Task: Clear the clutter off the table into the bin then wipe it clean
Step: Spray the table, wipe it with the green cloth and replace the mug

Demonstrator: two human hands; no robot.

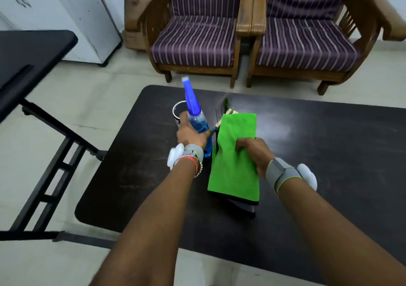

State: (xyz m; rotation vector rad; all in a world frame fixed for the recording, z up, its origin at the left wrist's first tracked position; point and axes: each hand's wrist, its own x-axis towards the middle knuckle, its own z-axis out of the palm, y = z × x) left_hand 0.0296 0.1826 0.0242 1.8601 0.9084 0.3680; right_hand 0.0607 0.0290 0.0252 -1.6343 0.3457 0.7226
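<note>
My left hand (190, 133) grips a clear spray bottle (198, 123) of blue liquid with a blue trigger head, held tilted over the dark table (318, 164). My right hand (252, 151) holds a folded green cloth (236, 171) with a black edge, which hangs above the table's middle. Just behind the bottle a black cup with a white rim (179, 113) stands on the table. Behind the cloth, a clear wrapper and a small pale packet (228, 110) lie partly hidden. A faint misty patch shows on the table surface right of the cloth.
Two wooden armchairs with purple striped cushions (193, 41) (307, 41) stand beyond the table's far edge. A black folding desk (30, 52) stands to the left over the tiled floor. A white cabinet (72, 17) is at the back left.
</note>
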